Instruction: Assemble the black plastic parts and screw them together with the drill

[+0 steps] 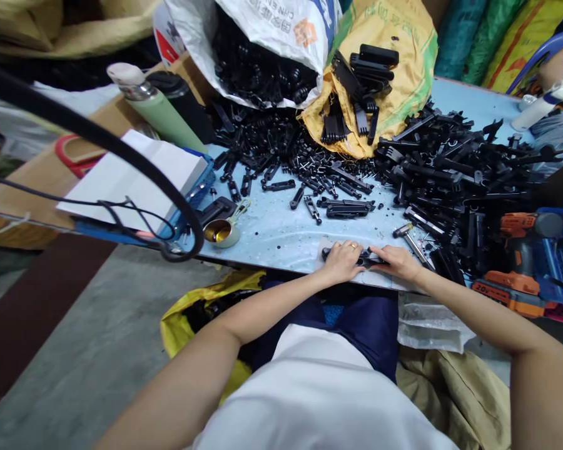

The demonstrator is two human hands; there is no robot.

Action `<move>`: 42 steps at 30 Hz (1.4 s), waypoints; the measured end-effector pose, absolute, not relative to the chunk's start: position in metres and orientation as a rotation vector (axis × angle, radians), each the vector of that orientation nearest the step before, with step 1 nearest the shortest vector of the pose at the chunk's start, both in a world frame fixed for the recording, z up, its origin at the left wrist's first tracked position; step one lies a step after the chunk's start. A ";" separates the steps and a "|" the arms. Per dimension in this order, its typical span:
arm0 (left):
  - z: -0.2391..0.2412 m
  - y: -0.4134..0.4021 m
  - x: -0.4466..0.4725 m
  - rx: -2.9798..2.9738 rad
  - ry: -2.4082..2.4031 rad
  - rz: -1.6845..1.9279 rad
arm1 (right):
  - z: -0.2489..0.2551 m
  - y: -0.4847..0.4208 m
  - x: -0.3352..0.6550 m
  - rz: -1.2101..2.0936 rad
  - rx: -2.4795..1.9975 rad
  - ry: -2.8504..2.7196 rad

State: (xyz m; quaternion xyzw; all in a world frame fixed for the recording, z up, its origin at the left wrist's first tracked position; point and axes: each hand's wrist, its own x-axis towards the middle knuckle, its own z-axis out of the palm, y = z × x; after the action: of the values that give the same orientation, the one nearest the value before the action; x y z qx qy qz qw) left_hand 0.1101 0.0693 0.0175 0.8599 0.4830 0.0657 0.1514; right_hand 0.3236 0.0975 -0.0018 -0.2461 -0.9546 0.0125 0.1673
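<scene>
My left hand (343, 261) and my right hand (398, 262) meet at the near edge of the light blue table (272, 231). Both are closed on one long black plastic part (366, 256) that lies flat between them; its left end pokes out past my left fingers. A ring shows on my left hand. Just beyond lie more loose black parts (347, 208), and a big heap of black parts (455, 169) sits to the right.
A white sack (281, 31) and a yellow sack (394, 69) spill black parts at the back. A green bottle (157, 106), a white box (136, 178) and a small brass cup (220, 232) stand left. An orange drill (520, 256) lies right. A black cable (98, 134) crosses in front.
</scene>
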 end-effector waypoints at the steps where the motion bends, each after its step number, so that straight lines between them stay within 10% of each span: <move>1: 0.017 0.069 0.111 2.448 1.435 0.203 | -0.003 0.100 0.324 0.035 -0.729 -2.722; 23: 0.016 0.075 0.091 2.803 1.153 0.214 | 0.023 0.085 0.329 -0.241 -0.929 -2.845; 32: 0.087 0.007 0.077 2.250 0.446 1.195 | 0.116 0.017 0.279 0.734 -0.235 -2.439; 42: 0.044 0.011 0.110 2.256 0.805 1.598 | 0.001 0.055 0.225 0.271 -1.168 -2.047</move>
State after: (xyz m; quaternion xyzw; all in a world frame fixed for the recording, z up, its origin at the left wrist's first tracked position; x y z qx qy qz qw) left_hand 0.1099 0.0108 0.0436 0.7768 0.2772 0.5501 0.1308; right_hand 0.2251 0.0549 0.0008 -0.4563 -0.7998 0.1061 0.3754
